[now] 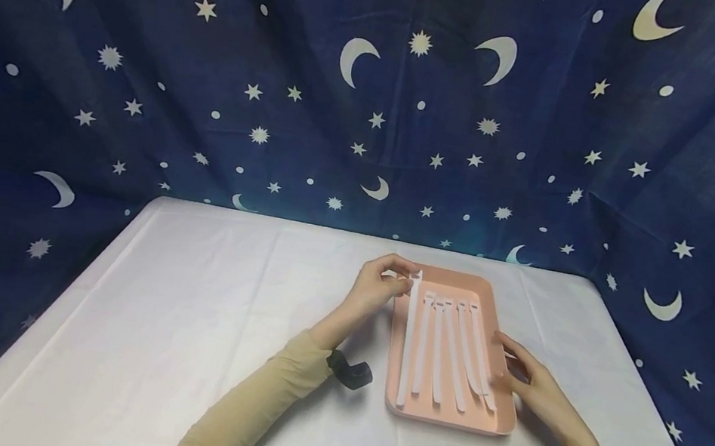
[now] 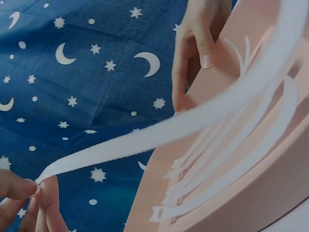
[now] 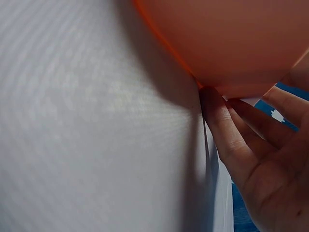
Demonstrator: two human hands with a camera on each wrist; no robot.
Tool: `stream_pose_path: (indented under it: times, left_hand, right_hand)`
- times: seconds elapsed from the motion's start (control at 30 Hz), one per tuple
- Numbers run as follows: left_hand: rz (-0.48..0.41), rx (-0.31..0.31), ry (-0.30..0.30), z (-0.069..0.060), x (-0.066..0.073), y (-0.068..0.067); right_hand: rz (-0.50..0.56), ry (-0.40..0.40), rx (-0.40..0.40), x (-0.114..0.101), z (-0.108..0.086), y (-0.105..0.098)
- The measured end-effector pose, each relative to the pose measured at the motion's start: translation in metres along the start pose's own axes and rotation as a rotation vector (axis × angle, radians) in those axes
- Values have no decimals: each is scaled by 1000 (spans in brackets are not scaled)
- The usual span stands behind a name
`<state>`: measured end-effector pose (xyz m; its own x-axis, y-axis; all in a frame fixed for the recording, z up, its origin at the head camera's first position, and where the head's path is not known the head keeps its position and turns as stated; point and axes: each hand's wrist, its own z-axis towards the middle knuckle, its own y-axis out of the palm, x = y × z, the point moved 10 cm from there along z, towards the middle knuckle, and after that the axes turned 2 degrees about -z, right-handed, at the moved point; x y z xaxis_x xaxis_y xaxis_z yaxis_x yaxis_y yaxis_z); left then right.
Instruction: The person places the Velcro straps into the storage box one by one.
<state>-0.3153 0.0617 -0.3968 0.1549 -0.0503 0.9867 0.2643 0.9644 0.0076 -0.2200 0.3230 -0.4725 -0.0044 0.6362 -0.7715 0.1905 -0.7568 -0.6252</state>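
My left hand (image 1: 376, 286) pinches the end of a white hook-and-loop cable tie (image 1: 408, 337), a flat, soft strip. In the left wrist view this strip (image 2: 130, 147) rises from the fingertips and arches above the pink tray (image 2: 270, 203). Several more white cable ties (image 1: 438, 352) with slotted heads lie side by side lengthwise in the tray, their heads at its far end. At the tray's right side my right hand (image 1: 537, 385) holds the edge, the thumb (image 2: 206, 58) over the rim and other fingers outside. The right wrist view shows that hand against the tray's outer wall (image 3: 241, 58).
A white cloth covers the table (image 1: 178, 327), with the tray right of centre. Behind the table and at its sides hangs a dark blue curtain (image 1: 313, 148) with moons and stars. Each wrist wears a black band (image 1: 350, 371).
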Motion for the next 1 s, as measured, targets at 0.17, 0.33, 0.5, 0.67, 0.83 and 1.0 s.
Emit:
stream_pose_path:
  times: [0.17, 0.33, 0.5, 0.67, 0.83, 1.0]
  left_hand:
    - [11, 8, -27, 5, -8, 4]
    - [59, -1, -57, 9, -18, 7]
    - [120, -8, -49, 13, -24, 9]
    - [213, -22, -4, 16, -25, 10]
    - [306, -41, 57, 18, -26, 10]
    - [339, -61, 53, 20, -32, 10]
  right_hand:
    - [-1, 3, -5, 0, 1, 2]
    - [2, 4, -4, 0, 0, 2]
    - [1, 4, 3, 0, 0, 1]
    - [8, -4, 8, -1, 0, 1]
    - [2, 12, 5, 0, 0, 1]
    - [4, 33, -1, 1, 0, 1]
